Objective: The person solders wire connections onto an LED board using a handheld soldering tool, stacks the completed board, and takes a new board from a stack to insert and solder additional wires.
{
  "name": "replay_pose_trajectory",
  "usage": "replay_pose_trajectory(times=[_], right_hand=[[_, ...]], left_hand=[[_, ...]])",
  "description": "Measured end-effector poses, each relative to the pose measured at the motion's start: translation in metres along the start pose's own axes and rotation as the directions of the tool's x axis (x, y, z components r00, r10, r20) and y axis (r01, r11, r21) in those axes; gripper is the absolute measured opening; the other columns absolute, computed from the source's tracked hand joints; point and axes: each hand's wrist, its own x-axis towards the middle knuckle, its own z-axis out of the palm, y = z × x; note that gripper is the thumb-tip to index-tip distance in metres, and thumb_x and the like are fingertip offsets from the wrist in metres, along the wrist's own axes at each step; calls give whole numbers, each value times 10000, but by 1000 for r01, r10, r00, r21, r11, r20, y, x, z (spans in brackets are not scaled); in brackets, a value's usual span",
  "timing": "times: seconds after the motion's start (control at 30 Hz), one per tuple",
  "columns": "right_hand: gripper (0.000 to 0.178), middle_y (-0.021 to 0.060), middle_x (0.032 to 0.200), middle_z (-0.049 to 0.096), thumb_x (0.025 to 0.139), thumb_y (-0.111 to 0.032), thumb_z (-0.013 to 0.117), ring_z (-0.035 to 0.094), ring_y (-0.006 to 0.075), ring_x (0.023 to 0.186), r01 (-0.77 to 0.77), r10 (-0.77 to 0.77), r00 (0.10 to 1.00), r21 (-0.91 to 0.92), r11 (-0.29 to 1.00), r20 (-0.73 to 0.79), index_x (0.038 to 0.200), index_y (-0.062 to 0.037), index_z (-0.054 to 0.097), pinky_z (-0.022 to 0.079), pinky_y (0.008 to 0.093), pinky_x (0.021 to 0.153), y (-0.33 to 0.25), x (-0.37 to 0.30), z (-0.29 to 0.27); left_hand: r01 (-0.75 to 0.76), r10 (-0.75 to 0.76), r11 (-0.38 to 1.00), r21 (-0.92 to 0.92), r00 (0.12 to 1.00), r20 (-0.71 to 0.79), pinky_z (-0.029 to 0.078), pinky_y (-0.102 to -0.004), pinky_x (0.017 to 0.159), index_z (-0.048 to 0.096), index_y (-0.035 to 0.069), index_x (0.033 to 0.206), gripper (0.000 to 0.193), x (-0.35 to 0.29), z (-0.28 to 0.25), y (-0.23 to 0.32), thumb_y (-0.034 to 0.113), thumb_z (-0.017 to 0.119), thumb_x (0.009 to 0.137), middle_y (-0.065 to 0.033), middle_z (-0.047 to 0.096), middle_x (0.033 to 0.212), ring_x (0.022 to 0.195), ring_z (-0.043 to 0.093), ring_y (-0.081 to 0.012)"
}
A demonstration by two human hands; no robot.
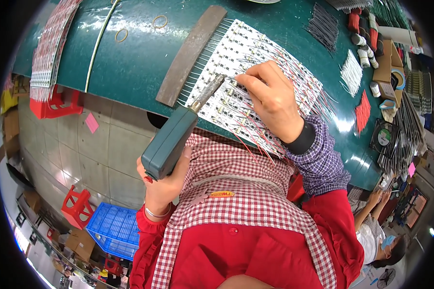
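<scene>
Cardboard box (pixel 385 67) at the far right edge of the green bench (pixel 130 62), brown, open-topped, with a blue tape roll (pixel 398 77) on its near side; white and red-black spools (pixel 366 45) stand just left of it; a small black fan (pixel 383 137) with a round green-white label sits at the bench's right rim; a pink square note (pixel 91 123) lies on the tiled floor below the bench edge; a blue crate (pixel 113 230) and red stools (pixel 77 207) on the floor at lower left; small oval orange label on the checked apron (pixel 241 202).

Left hand (pixel 164 185) wrapped tight round the teal handle of a soldering iron (pixel 178 137), fingers closed fully on it, thumb on the handle's near end; right hand (pixel 272 98) rests on a panel of white LED strips (pixel 236 67), thumb and forefinger pinched nearly shut on a thin wire; cannot tell which wire among the many.

Iron's long axis runs diagonally, handle low and toward the body, grey metal tip (pixel 216 83) pointing up and right, away from the person, ending on the strips just beside the right fingertips (pixel 243 79). Strips lie side by side mid-bench, held along their left end by a brown metal bar (pixel 190 53); red wires (pixel 255 137) trail off their near edge. Two rubber bands (pixel 140 29) lie apart on the bare bench; another person's hands (pixel 378 197) at lower right.
</scene>
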Motion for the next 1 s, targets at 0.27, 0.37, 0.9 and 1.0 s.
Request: replay_pose_trajectory(times=[0.27,0.37,0.9,1.0], right_hand=[[293,86,905,614,706,111,675,600,257,833,3,-3,1000,-12,1000,10,968,-17,705,516,362,693,0,0,1],[276,83,902,598,711,93,650,589,259,845,11,-11,1000,-13,1000,10,961,-19,688,514,364,699,1,0,1],[252,76,909,624,702,72,677,593,264,830,10,-11,1000,-25,1000,-28,930,-32,703,500,374,686,-6,1,-4],[249,70,898,632,698,68,683,596,265,826,36,-36,998,7,999,-47,923,-36,707,490,372,678,-9,0,-1]], left_hand=[[17,-17,999,-28,1000,-2,514,-279,600,730,-30,953,167,1,0,1,-7,780,795,-96,725,822,633,660,-148],[-54,54,999,3,997,55,481,-227,572,734,-39,1091,242,2,-2,-2,8,769,856,-35,727,894,668,614,-68],[48,-50,998,-29,998,-50,533,-293,609,750,-29,975,182,-11,-4,-3,28,809,813,-98,750,852,679,681,-141],[54,-55,998,-31,998,-42,534,-290,613,751,-28,975,179,-13,-6,-2,24,807,813,-102,749,849,674,682,-147]])
